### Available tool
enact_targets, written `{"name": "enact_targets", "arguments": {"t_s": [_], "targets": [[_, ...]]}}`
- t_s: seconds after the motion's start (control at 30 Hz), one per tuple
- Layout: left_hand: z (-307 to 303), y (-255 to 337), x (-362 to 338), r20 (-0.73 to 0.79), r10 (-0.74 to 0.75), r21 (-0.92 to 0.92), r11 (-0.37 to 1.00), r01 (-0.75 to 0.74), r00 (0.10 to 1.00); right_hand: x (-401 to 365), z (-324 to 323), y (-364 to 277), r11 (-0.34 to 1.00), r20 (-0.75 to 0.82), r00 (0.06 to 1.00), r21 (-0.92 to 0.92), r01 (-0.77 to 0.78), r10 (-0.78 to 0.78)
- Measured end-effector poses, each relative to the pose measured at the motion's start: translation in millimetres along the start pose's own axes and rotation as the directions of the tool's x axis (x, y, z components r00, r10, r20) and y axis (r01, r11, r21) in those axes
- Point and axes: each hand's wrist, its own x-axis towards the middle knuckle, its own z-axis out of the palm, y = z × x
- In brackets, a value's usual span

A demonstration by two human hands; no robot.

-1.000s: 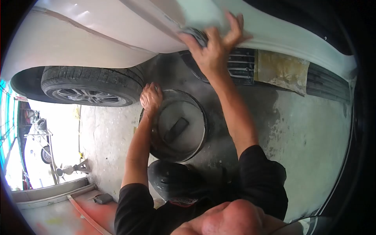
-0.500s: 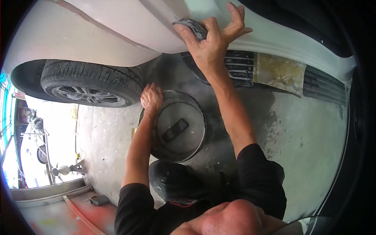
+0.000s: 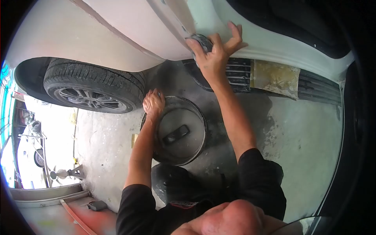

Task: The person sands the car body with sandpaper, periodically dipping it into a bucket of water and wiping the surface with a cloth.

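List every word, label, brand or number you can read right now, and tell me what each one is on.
No text can be read.
Red-and-white print on the black shirt: too small and blurred to read.
Tire: no sidewall lettering or size can be made out.
Dark block in the round basin: no lettering can be made out.
Dark pad in the right hand: no lettering can be made out.

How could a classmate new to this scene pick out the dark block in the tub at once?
Start at the car wheel, then look right and below it to the round tub on the floor, with the left hand at its edge. Inside, the dark oblong block lies slantwise by itself; the dark pad is outside, in the right hand.
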Motion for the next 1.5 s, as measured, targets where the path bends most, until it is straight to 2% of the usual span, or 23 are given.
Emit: {"name": "enact_targets", "arguments": {"t_s": [0.13,0.2,0.23,0.3,0.4,0.43,0.53,0.57,0.67,0.77,0.83,0.9,0.97,1.07,1.1,1.2,1.33,1.47,1.5], "targets": [[0.1,-1.3,-4.1,0.020,-0.003,0.028,1.000,0.003,1.000,50.8,1.7,-30.0,0.999,0.025,0.999,-0.030,0.022,-0.021],[11.0,-9.0,-0.7,-0.048,0.038,0.028,0.999,-0.037,0.998,22.4,5.2,-12.5,0.999,-0.013,1.000,-0.039,0.015,-0.016],[5.0,-6.0,-0.6,0.009,0.015,-0.011,1.000,-0.015,1.000,0.9,-0.5,-1.3,0.999,-0.003,1.000,-0.033,0.000,0.000],[3.9,-3.9,-0.1,-0.020,0.014,0.000,1.000,-0.014,1.000,-5.1,-4.9,-2.9,0.999,0.009,0.999,-0.031,-0.034,0.034],[-5.3,2.6,-1.2,0.009,0.000,-0.002,1.000,0.000,1.000,66.0,10.1,-36.1,0.997,-0.057,0.996,-0.026,0.070,-0.072],[-9.0,3.9,-3.6,0.035,-0.005,-0.006,1.000,0.006,0.999,94.4,17.9,-56.3,0.999,-0.110,0.993,-0.033,0.037,-0.040],[-2.8,0.0,-2.2,0.020,0.000,0.008,1.000,0.000,1.000,100.4,16.7,-58.0,0.999,-0.076,0.996,-0.012,0.042,-0.043],[-1.8,-0.7,1.3,0.021,-0.002,0.004,1.000,0.002,1.000,78.1,9.8,-42.1,0.994,-0.052,0.993,-0.012,0.107,-0.107],[1.7,-1.8,-1.7,0.029,-0.019,-0.019,1.000,0.020,0.999,1.5,-6.9,-7.1,0.989,0.063,0.997,-0.143,-0.026,0.035],[0.4,-2.9,-0.7,0.025,0.000,-0.012,1.000,0.000,1.000,42.6,4.7,-24.5,0.998,-0.033,0.998,-0.009,0.060,-0.060],[3.1,-5.5,-4.0,0.013,0.012,0.002,1.000,-0.012,1.000,98.0,14.9,-51.3,0.998,-0.002,1.000,0.062,0.027,-0.027],[-5.0,-1.7,-2.2,0.068,-0.049,0.020,0.999,0.048,0.996,98.1,12.0,-57.5,1.000,0.064,0.998,0.003,0.012,-0.012],[0.4,0.2,-1.7,0.081,-0.056,0.003,0.998,0.056,0.995,84.0,-3.8,-53.8,0.980,0.140,0.990,-0.193,0.055,-0.028],[6.4,-8.3,-1.4,0.045,-0.025,-0.019,0.999,0.026,0.999,19.4,-17.6,-0.9,0.979,0.213,0.973,-0.165,0.121,-0.085],[2.7,-5.7,-1.8,0.049,-0.029,-0.015,0.999,0.030,0.998,10.4,-24.4,4.7,0.969,0.237,0.967,-0.206,0.139,-0.088],[-2.8,0.3,-2.6,0.065,-0.054,0.006,0.999,0.054,0.996,-2.3,-45.8,28.1,0.921,0.331,0.937,-0.319,0.226,-0.116],[-2.9,1.3,-2.1,0.051,-0.042,0.013,0.999,0.042,0.998,5.9,-62.5,40.0,0.865,0.433,0.882,-0.355,0.355,-0.184],[-2.8,2.7,-0.1,0.041,-0.040,0.025,0.999,0.039,0.998,1.5,-48.2,56.8,0.878,0.336,0.888,-0.252,0.407,-0.315],[-0.6,2.8,0.6,0.027,-0.041,0.024,0.999,0.040,0.999,9.6,-35.2,44.2,0.892,0.293,0.894,-0.203,0.404,-0.339]]}}
